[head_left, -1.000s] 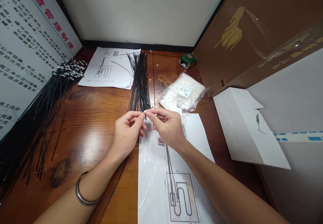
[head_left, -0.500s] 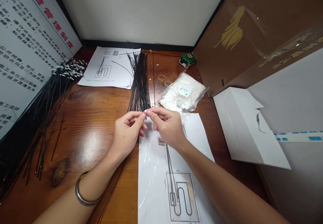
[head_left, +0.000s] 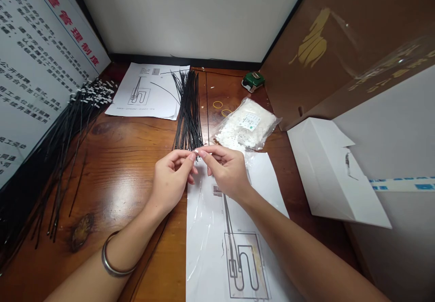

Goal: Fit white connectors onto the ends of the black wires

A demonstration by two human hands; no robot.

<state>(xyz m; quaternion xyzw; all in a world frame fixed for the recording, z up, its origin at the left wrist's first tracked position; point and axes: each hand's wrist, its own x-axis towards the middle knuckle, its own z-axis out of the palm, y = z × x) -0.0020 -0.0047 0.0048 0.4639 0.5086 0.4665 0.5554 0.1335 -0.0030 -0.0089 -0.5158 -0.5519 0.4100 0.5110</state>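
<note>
Over wooden table point(head_left: 136, 157), fingers point(head_left: 178, 155) pinching small piece point(head_left: 196, 152), black wires point(head_left: 188, 111) beyond

Reads 遣管理制度 in red, 公开招聘 in smaller black, on white signboard point(head_left: 42, 73) at left edge of table point(head_left: 136, 157). Too blurred to read on printed sheet point(head_left: 118, 102) by back edge, bag label point(head_left: 250, 122), or brown carton point(head_left: 360, 39) at right edge.

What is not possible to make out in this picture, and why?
Head view:
Small piece between the left hand and right hand: tiny, mostly covered by them.
Near ends of the central black wires: partly behind the hands.
Front drawing sheet: right forearm covers part; bottom edge cuts it.
Bag label: print too small.
Wall poster: left edge cuts off text.
</note>
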